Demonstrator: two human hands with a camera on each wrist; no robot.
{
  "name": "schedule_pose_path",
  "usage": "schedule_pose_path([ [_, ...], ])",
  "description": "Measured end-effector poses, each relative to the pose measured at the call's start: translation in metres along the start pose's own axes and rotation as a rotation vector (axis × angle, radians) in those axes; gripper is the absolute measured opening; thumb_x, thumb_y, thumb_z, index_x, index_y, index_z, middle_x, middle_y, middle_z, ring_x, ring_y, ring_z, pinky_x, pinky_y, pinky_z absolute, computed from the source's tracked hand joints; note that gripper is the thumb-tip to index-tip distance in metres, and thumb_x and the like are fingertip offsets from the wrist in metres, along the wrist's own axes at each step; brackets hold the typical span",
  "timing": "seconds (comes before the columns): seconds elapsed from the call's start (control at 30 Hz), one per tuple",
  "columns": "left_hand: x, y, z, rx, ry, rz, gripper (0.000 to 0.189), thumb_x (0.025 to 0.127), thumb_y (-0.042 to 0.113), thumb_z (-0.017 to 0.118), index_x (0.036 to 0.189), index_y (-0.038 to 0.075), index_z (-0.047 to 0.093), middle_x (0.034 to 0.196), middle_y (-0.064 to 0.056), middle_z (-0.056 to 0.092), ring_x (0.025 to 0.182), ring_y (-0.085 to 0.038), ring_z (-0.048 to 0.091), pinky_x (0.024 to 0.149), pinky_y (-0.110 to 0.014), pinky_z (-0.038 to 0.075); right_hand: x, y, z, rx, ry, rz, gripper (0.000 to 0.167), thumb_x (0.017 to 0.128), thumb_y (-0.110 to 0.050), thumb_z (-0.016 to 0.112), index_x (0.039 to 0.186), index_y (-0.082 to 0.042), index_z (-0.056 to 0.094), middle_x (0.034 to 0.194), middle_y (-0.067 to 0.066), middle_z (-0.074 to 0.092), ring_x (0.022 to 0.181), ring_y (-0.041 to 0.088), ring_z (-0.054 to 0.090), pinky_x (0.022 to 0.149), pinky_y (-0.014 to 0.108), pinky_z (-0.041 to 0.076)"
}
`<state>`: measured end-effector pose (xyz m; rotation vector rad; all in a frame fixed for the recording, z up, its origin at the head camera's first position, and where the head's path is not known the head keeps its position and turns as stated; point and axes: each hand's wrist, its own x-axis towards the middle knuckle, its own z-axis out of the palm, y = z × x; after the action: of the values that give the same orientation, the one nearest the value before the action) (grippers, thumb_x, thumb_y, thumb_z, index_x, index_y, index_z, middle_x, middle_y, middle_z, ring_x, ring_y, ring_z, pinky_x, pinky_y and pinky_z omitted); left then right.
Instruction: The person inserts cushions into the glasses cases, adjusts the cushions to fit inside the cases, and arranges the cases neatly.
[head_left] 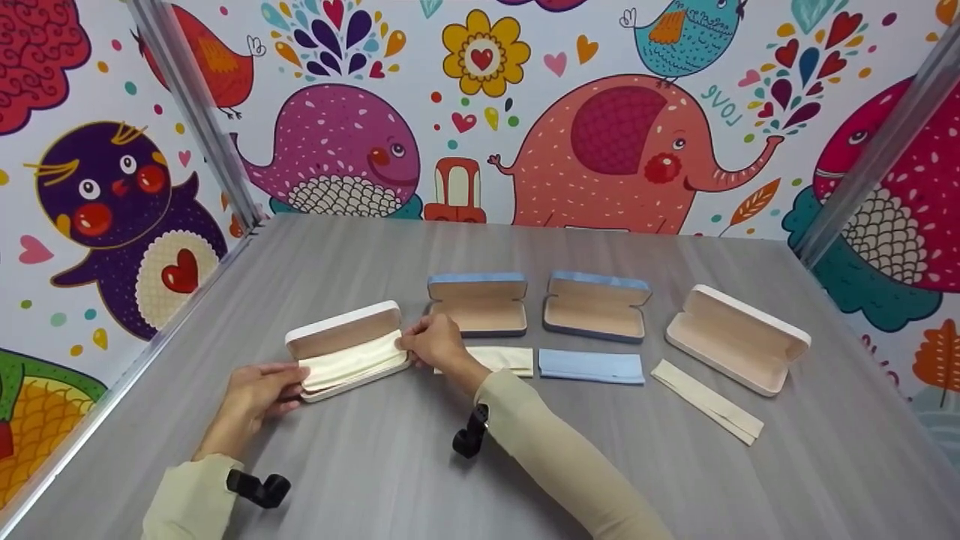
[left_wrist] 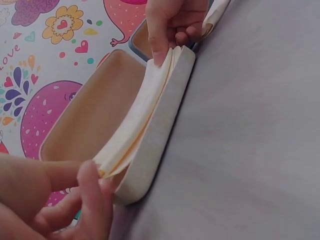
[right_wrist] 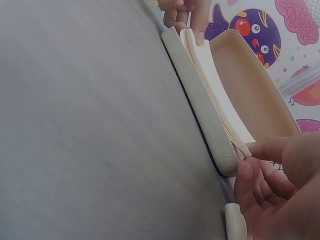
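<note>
A folded cream cloth [head_left: 352,361] lies partly inside an open white glasses case [head_left: 330,326] at the left of the table. My left hand [head_left: 259,390] pinches the cloth's left end between thumb and finger. At the other end, my right hand [head_left: 439,341] pinches the cloth's right corner. In the left wrist view the folded cloth [left_wrist: 137,112] sags between both hands, along the front wall of the case [left_wrist: 155,140]. The right wrist view shows the cloth's layered edge [right_wrist: 212,85] just above the case rim.
Two open blue cases [head_left: 478,279] [head_left: 596,281] and another open white case [head_left: 750,330] stand to the right. Before them lie a second cream cloth [head_left: 514,360], a blue cloth [head_left: 591,366] and a beige cloth [head_left: 709,401]. A patterned wall [head_left: 465,112] borders the grey table [head_left: 390,465].
</note>
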<state>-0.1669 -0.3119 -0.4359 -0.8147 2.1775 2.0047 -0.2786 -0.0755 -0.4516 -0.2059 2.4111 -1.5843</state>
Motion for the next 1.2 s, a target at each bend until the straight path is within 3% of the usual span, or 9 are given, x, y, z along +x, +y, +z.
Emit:
schedule_pose_path([
  [0.27, 0.0007, 0.0004, 0.0019, 0.050, 0.023, -0.023, 0.032, 0.091, 0.010, 0.070, 0.118, -0.005, 0.063, 0.063, 0.005, 0.064, 0.057, -0.003, 0.062, 0.053, -0.019, 0.057, -0.0021, 0.0000, 0.0033, -0.067, 0.031, -0.035, 0.009, 0.083, -0.010, 0.079, 0.079, -0.007, 0.072, 0.059, -0.006, 0.056, 0.044, 0.004, 0.049, 0.040, 0.015, 0.040],
  [0.5, 0.0032, -0.0014, 0.0026, 0.061, 0.033, -0.031, 0.024, 0.090, 0.009, 0.070, 0.111, -0.003, 0.067, 0.060, 0.006, 0.060, 0.054, -0.002, 0.058, 0.051, -0.019, 0.056, -0.0031, 0.0005, 0.0060, -0.094, 0.057, -0.086, 0.010, 0.081, -0.006, 0.079, 0.076, -0.006, 0.070, 0.059, -0.007, 0.055, 0.044, 0.004, 0.048, 0.041, 0.015, 0.041],
  [0.87, 0.0034, -0.0038, 0.0053, 0.127, 0.056, -0.020, 0.036, 0.092, 0.013, 0.069, 0.121, -0.007, 0.063, 0.061, 0.007, 0.059, 0.055, -0.001, 0.056, 0.050, -0.018, 0.055, -0.0042, -0.0001, 0.0070, -0.202, 0.124, -0.167, 0.013, 0.077, -0.005, 0.080, 0.071, -0.008, 0.069, 0.064, -0.007, 0.056, 0.059, 0.005, 0.049, 0.051, 0.014, 0.039],
  [1.2, 0.0028, -0.0048, 0.0064, 0.138, 0.069, -0.009, 0.036, 0.092, 0.016, 0.070, 0.119, -0.006, 0.063, 0.060, 0.007, 0.059, 0.053, -0.001, 0.056, 0.049, -0.017, 0.053, -0.0048, -0.0003, 0.0046, -0.214, 0.118, -0.202, 0.010, 0.078, -0.007, 0.079, 0.074, -0.009, 0.069, 0.069, -0.003, 0.064, 0.061, 0.004, 0.049, 0.054, 0.014, 0.039],
])
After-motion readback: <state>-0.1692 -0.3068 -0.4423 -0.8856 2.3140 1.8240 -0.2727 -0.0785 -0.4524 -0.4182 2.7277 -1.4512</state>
